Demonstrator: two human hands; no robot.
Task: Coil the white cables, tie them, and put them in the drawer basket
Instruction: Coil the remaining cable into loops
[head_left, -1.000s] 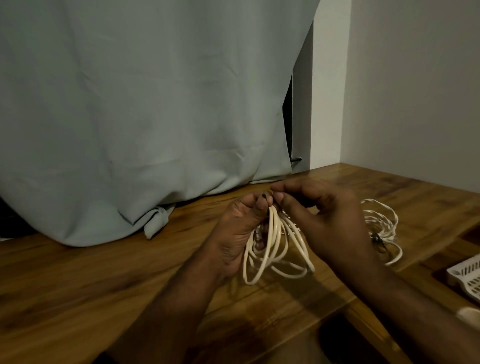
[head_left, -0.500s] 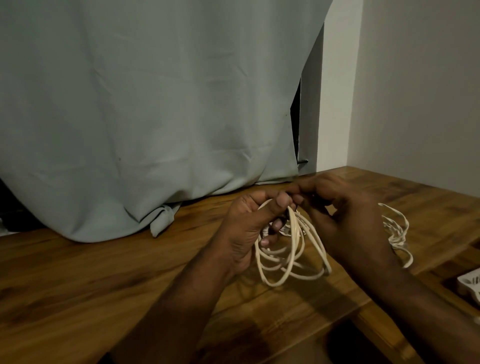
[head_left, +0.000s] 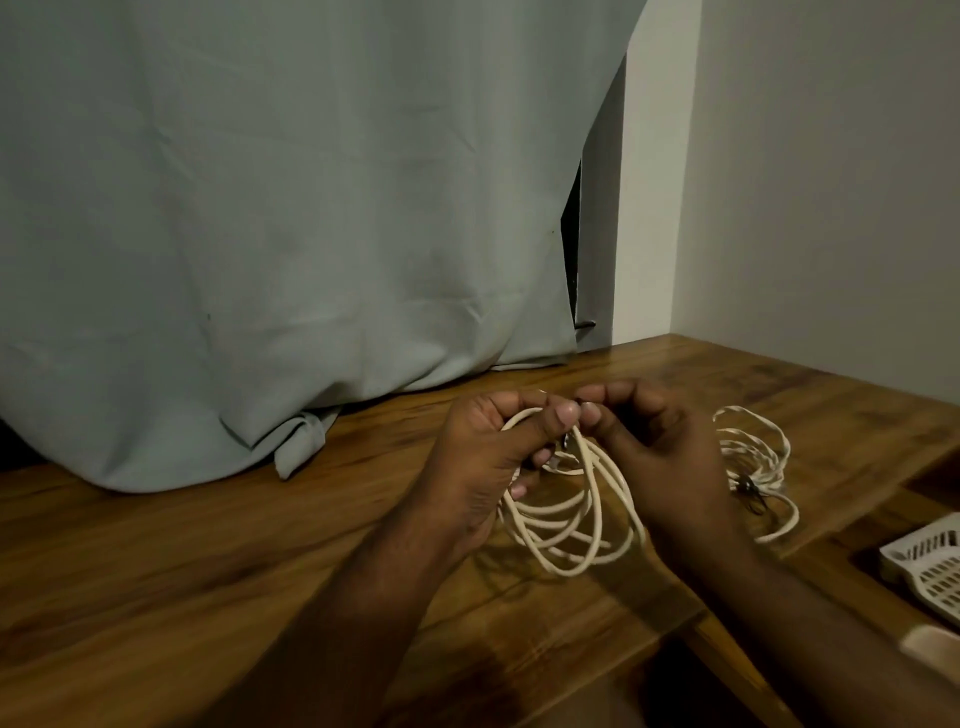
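Desk (head_left: 208, 561), coiled cable (head_left: 566, 525) near edge.

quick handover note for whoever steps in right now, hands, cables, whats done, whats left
Left hand: grips the top of the coiled white cable, thumb pinching the loops.
Right hand: fingertips pinch at the same top point; what they hold is too small to tell.
The coil hangs from both hands over the wooden table.
Second cable: lies on the table behind the right hand, bundled with a dark tie.
Drawer basket: right edge; its visible part holds no cable.
Left: finish tying this coil, then put both cables in the basket.
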